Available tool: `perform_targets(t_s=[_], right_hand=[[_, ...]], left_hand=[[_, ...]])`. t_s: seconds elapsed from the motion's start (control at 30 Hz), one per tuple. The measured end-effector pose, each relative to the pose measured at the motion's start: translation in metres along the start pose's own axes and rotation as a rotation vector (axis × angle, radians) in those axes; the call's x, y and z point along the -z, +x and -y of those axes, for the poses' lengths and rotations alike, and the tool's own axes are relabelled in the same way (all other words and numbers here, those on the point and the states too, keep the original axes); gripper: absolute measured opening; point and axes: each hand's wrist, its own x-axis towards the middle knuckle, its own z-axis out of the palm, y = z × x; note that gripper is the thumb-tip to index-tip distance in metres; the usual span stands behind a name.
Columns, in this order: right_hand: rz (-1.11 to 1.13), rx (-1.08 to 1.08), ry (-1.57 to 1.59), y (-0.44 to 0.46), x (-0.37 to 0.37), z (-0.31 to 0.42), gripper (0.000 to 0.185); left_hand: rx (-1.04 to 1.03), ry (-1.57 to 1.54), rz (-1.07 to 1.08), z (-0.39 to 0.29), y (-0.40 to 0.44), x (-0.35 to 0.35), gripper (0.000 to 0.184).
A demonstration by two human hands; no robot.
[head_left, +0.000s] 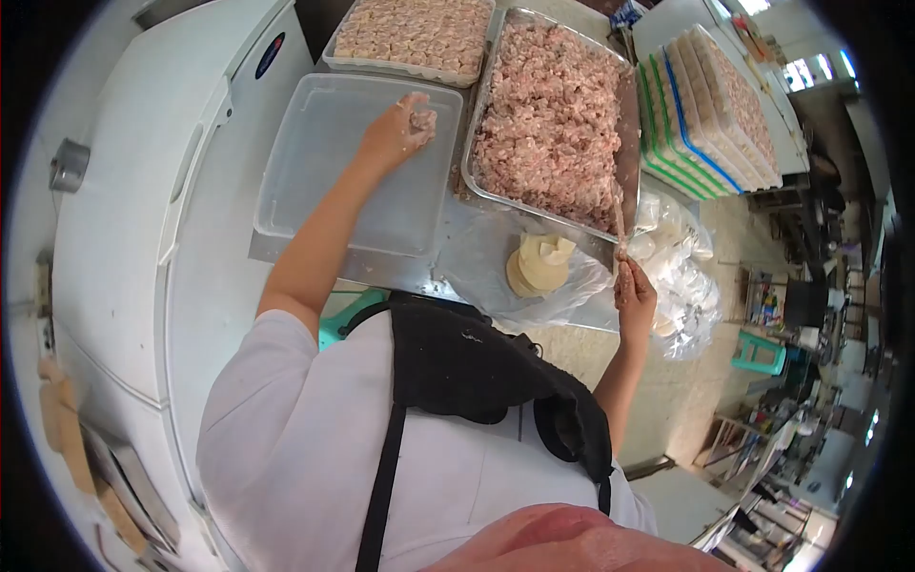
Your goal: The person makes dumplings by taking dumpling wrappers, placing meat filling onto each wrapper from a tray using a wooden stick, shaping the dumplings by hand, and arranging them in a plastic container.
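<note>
My left hand (396,133) is raised over a translucent plastic tray (334,191), its fingers curled around a small meat-filled dumpling (422,121). At the near right corner of a metal pan (553,214), my right hand (634,291) grips the end of a thin spatula (619,219) smeared with meat; its blade leans against the pan's inner side. Pinkish ground meat filling (548,114) is heaped in the pan. A stack of round, pale dumpling wrappers (539,269) lies on a clear plastic bag (477,262) in front of the pan.
Behind the plastic tray stands another tray (334,57) packed with dumplings. Stacked trays (705,114) with green and blue edges rise at the right. Filled plastic bags (681,296) sit below them. A white freezer (143,191) borders the left; a green stool (760,353) stands farther right.
</note>
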Motion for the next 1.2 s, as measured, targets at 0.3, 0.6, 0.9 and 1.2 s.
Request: perform_targets(t_s=[0.3,0.6,0.9,1.2], right_hand=[[-0.081,-0.019,-0.023,-0.039,-0.009,0.01,0.027],[0.017,0.076,-0.409,-0.028,0.017,-0.001,0.026],[0.031,0.622,-1.382,0.106,0.088,0.044,0.03],[0.244,0.928,-1.327,0.096,0.029,0.016,0.008]], left_hand=[[-0.136,0.153,-0.009,0.02,0.057,-0.048,0.044],[-0.184,0.031,0.018,-0.014,-0.002,-0.032,0.04],[0.058,0.385,0.02,-0.056,-0.142,-0.032,0.039],[-0.063,0.531,-0.191,-0.091,-0.163,-0.047,0.03]])
